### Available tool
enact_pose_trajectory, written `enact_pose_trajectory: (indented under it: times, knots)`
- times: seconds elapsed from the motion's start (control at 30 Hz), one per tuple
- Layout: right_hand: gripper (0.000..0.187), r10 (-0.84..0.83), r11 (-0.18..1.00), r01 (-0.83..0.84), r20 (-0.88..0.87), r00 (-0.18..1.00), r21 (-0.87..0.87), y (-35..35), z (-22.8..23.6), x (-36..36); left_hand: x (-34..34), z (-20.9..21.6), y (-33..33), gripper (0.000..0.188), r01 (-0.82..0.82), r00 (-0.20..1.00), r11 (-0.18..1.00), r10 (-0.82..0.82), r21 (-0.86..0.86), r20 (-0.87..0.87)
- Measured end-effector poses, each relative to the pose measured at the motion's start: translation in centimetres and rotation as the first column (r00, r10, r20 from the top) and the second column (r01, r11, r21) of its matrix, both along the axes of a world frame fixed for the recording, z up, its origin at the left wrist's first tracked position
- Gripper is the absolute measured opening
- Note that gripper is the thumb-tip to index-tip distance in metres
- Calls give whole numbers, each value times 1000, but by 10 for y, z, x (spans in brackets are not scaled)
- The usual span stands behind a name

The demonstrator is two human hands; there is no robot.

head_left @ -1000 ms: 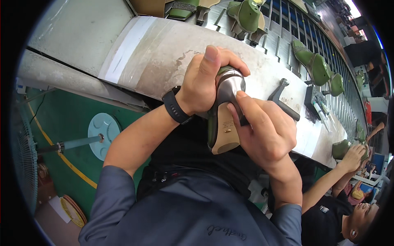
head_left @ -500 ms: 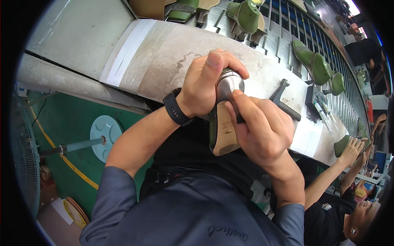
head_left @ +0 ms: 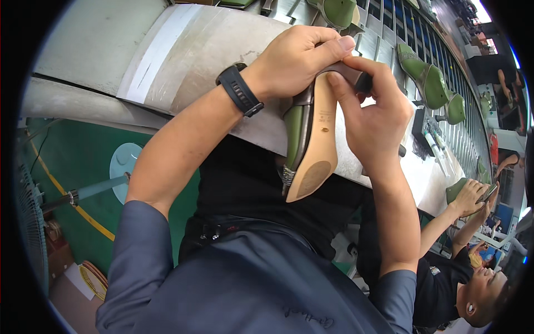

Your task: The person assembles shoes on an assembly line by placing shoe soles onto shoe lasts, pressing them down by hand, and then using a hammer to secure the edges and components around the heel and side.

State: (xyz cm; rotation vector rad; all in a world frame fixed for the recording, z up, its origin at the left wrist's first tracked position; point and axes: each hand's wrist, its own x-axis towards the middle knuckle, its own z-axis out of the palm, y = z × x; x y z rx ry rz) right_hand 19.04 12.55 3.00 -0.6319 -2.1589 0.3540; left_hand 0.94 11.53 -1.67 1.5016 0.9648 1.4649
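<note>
A green heeled shoe [head_left: 296, 133] hangs toe-down over the bench edge, its tan sole facing me and a glittery band near the toe. My left hand [head_left: 297, 60], with a black watch on its wrist, is closed round the back of the shoe. My right hand [head_left: 382, 123] is closed on the shoe by the dark heel [head_left: 346, 77]. Its thumb presses on the sole next to the heel and its index finger curls over the heel's end. Behind that hand, the hammer on the bench is almost wholly hidden.
Under my hands runs a pale bench [head_left: 222, 50]. More green shoes [head_left: 425, 80] sit on the slatted conveyor [head_left: 384, 22] beyond. A dark box [head_left: 424, 133] with white pen-like tools stands at right. A co-worker [head_left: 450, 289] handles another green shoe; a fan [head_left: 33, 228] is at left.
Both hands have moved up and away from me with the shoe. The shoe has tilted so its whole sole shows and the heel points right. My right fingers have shifted onto the heel.
</note>
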Motion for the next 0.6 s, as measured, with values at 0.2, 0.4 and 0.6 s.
enact_pose_trajectory:
  times: [0.2, 0.4, 0.6]
  knots:
    - [37, 149, 534, -25, 65, 987, -845, 6, 4, 22, 8, 3, -2, 46, -204, 974, 978, 199, -32, -108]
    - [43, 137, 539, 58, 156, 978, -840, 14, 15, 11, 11, 2, 1, 48, -221, 967, 975, 222, 26, -123]
    - [35, 135, 652, 67, 203, 970, -755, 16, 5, 6, 15, 13, -7, 35, -193, 979, 978, 197, -81, 47]
